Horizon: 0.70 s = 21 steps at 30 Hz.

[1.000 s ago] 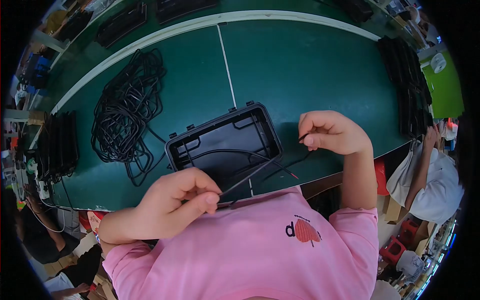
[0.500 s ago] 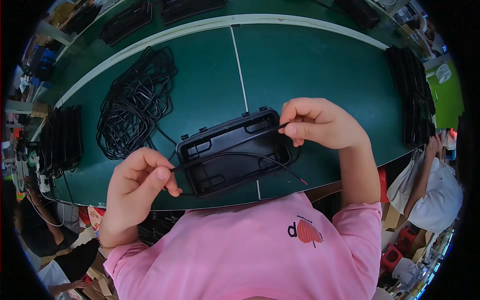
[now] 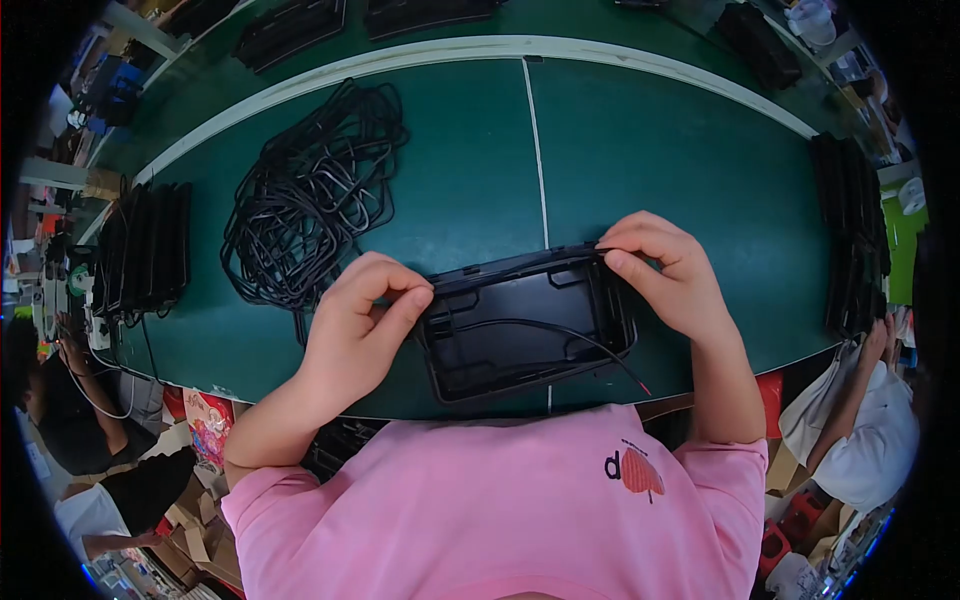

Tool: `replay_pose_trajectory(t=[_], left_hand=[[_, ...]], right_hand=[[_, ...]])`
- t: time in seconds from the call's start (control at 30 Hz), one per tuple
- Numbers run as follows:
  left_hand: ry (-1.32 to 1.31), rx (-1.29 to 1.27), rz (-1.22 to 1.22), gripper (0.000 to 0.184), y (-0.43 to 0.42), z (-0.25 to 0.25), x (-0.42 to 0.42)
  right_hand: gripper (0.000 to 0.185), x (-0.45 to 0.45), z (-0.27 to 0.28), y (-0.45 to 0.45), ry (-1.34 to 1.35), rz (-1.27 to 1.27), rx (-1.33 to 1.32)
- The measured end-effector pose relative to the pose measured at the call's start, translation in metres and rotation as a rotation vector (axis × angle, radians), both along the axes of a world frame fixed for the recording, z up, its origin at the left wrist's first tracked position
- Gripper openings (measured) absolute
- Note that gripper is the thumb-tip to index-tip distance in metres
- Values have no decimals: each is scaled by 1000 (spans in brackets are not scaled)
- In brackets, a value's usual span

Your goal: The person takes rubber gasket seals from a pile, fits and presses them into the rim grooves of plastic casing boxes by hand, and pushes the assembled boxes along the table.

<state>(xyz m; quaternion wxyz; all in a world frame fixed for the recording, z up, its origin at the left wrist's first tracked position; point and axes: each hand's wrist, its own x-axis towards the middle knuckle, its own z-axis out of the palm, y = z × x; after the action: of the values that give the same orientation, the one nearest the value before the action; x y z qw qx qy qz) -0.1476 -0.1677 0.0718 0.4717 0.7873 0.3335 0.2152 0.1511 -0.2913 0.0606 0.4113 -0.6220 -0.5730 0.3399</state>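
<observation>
1. Case (image 3: 510, 388): open, black, lying on the green table (image 3: 680, 150) in front of the person's body, slightly askew. Probably light, stiff plastic; take hold by the outer walls near the corners.
2. Strip (image 3: 520, 267): thin and black, spanning the 2 hands along the case's far rim. It appears pliable; grasp close to the section being handled to limit twisting.
3. Left hand (image 3: 365, 320): grip closed, thumb and fingertips pinching the strip at the far left corner.
4. Right hand (image 3: 665, 265): grip closed, thumb and fingers pinching the strip at the far right corner.
5. Cable (image 3: 560, 328): crosses the case interior; its red tip (image 3: 646, 389) projects past the right wall. Probably springy; the tip looks the most delicate part.
6. Cable bundle (image 3: 310, 215): loosely heaped to the left; likely to snag.
7. Stacked black parts (image 3: 145, 245): at the table's left end.
</observation>
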Motion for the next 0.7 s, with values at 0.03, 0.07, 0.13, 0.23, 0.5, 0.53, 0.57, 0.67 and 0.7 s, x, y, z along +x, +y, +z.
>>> replay_pose_trajectory(t=[0.03, 0.07, 0.13, 0.23, 0.5, 0.53, 0.57, 0.67, 0.7], left_hand=[[6, 22, -26, 4, 0, -1, 2], [3, 21, -26, 4, 0, -1, 8], [-8, -1, -93, 6, 4, 2, 22], [6, -345, -99, 6, 14, 8, 33], [-56, -373, -10, 5, 5, 2, 29], [-61, -378, 10, 5, 4, 2, 29], [-60, -377, 14, 5, 4, 3, 28], [7, -401, -5, 6, 6, 5, 26], [36, -411, 12, 6, 7, 7, 26]], right_hand=[[8, 1, 2, -4, -13, -31, -2], [8, 3, 3, -9, -26, -61, -3], [8, 5, 5, -21, -58, -101, 0], [8, 1, 10, -35, -126, -172, 8], [13, -11, 8, -46, -226, -262, 83], [14, -11, 6, -45, -228, -263, 93], [15, -11, 4, -44, -230, -264, 104], [14, -12, 2, -40, -182, -314, 111], [14, -12, 2, -40, -181, -313, 112]])
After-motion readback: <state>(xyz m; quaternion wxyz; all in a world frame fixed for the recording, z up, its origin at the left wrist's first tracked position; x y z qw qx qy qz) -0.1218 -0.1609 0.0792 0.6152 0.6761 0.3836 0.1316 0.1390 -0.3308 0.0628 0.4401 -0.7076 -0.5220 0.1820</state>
